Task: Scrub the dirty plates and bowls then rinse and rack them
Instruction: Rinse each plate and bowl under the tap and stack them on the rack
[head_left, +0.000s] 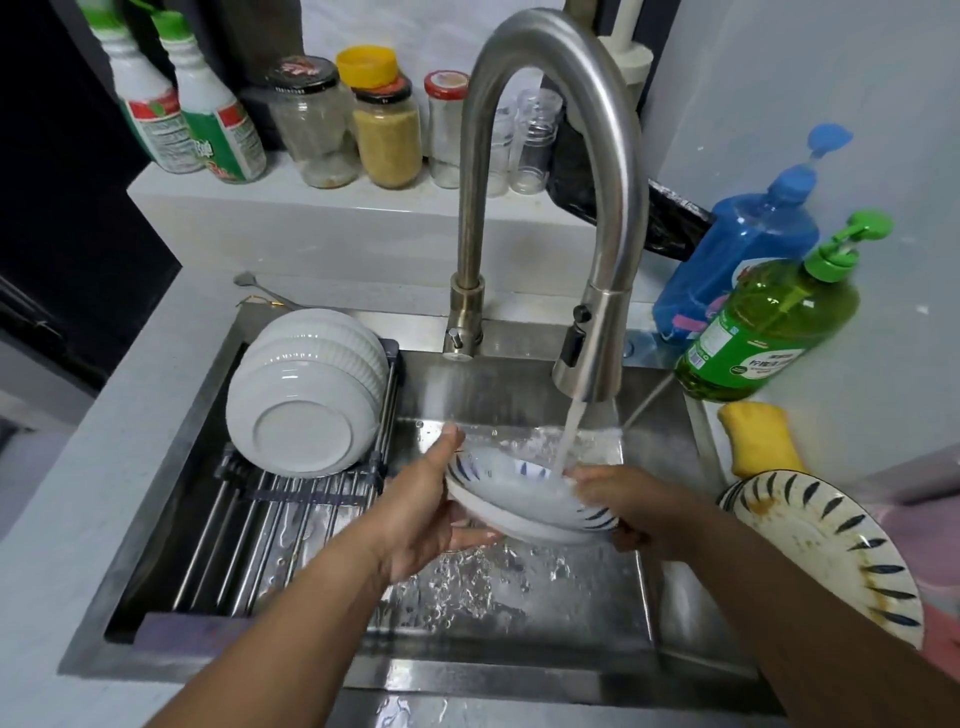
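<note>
Forearms, two, entering from the near edge and converging over the stainless sink (670, 597).

Left hand (426, 499): gripping the left rim of the blue-striped plate (524, 501), thumb over the top edge, fingers curled beneath.

Right hand (623, 506): holding the plate's right rim, fingers wrapped under; the fingertips are hidden by water and plate.

Blue-striped plate: held tilted above the sink basin, directly under the faucet (587, 218). Running water (569, 436) strikes its inner face near the right hand and spills off below.

Drying rack (291, 499): laid across the sink's left side, carrying a stack of white ribbed bowls (306, 395), upturned and leaning.

Dirty plate (826, 545): same striped pattern, brown residue on its face, resting at the sink's right edge, near the yellow sponge (761, 439).

Green soap bottle (769, 322) and blue soap bottle (737, 260): far right corner, beside each other.

Step in hand, by judgement: rinsing. Scrubbing of this plate appears finished, since neither hand holds the sponge.

Next move, by judgement: turn the plate so water reaches every face, then carry it left to the bare bars of the rack on the near side of the bowls. Wet glaze calls for a firm hold.
</note>
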